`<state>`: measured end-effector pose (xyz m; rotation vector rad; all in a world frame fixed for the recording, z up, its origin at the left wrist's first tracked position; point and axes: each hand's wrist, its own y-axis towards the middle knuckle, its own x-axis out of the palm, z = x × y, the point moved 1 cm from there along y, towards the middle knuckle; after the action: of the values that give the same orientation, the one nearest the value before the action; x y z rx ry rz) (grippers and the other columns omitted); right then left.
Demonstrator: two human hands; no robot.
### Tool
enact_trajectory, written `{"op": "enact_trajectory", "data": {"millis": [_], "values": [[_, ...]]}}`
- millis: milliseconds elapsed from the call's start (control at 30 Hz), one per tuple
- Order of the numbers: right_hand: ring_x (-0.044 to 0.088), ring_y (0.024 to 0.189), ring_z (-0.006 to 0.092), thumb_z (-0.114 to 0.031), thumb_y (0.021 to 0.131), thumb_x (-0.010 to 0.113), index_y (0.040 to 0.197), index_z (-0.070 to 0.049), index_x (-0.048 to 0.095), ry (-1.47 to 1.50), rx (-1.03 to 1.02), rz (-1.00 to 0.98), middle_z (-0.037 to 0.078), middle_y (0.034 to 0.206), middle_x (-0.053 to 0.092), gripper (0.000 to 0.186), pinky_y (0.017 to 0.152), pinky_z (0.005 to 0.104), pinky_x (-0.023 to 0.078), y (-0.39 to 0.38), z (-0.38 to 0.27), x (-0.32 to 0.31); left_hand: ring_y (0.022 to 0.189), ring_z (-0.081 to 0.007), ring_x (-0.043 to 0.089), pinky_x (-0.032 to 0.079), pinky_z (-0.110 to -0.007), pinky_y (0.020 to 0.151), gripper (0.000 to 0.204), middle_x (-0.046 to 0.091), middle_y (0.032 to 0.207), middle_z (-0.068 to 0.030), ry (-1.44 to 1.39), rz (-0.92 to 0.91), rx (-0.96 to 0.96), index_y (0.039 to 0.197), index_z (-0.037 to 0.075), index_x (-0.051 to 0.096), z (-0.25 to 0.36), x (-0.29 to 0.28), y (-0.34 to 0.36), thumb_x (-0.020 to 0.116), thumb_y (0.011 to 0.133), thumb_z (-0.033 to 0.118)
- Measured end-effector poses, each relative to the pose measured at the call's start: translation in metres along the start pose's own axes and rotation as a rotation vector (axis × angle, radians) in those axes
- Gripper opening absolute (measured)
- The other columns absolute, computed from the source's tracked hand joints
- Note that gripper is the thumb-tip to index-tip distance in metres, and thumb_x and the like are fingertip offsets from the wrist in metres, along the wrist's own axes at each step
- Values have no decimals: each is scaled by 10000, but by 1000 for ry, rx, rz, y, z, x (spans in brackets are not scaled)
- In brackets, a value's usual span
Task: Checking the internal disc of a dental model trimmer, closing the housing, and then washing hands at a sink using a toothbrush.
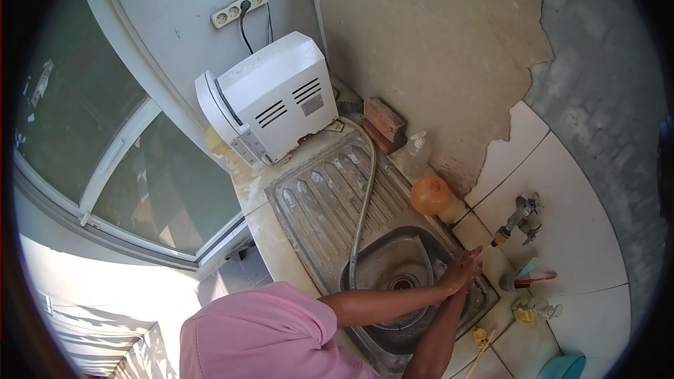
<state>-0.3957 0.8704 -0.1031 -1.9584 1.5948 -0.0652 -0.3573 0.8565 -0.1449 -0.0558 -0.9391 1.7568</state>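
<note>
My left hand (456,275) and my right hand (474,261) are together at the right edge of the metal sink (393,344), just below the wall tap (521,220). The left lies across the right, its fingers stretched toward the tap's spout. Most of the right hand's fingers are covered or too small to make out. No object shows in either hand. My left arm reaches across the basin from a pink sleeve; my right forearm rises from the lower edge.
A grey hose (369,189) curves over the ribbed drainboard (319,203) into the basin. Behind are a white vented appliance (277,91), bricks (383,125), a clear pump bottle (419,154) and an orange round object (430,195). A glass bottle (544,308) and teal container (562,366) stand right.
</note>
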Motion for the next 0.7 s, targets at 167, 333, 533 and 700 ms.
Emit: {"op": "enact_trajectory", "data": {"millis": [167, 333, 533, 700], "values": [[484, 1136, 319, -359, 953, 415, 1124, 19, 564, 70, -603, 265, 174, 1179, 551, 441, 955, 387, 371, -41, -7, 19, 878, -138, 525, 419, -268, 768, 298, 561, 946, -31, -4, -46, -74, 984, 99, 543, 53, -5, 51, 422, 955, 370], [377, 1268, 318, -339, 958, 332, 1176, 1, 561, 124, -897, 85, 170, 1269, 505, 464, 1060, 456, 228, -179, -39, 43, 845, -134, 531, 431, -280, 741, 293, 564, 909, -25, 9, -103, -146, 967, 100, 540, 72, -17, 86, 445, 945, 377], [518, 1097, 305, -299, 910, 411, 1120, -55, 596, -232, -1240, -48, 130, 1130, 578, 371, 1003, 445, 280, -163, -59, 25, 688, -125, 515, 429, -273, 588, 250, 564, 817, -15, -321, -212, -295, 938, 88, 562, 32, -9, 40, 453, 941, 313], [610, 850, 238, -254, 895, 497, 912, -45, 665, -234, -592, -244, 115, 977, 645, 269, 761, 392, 473, -30, -33, -17, 562, -114, 496, 422, -260, 478, 221, 556, 734, -9, -273, -235, -239, 908, 71, 579, 41, -44, 12, 448, 937, 247]]}}
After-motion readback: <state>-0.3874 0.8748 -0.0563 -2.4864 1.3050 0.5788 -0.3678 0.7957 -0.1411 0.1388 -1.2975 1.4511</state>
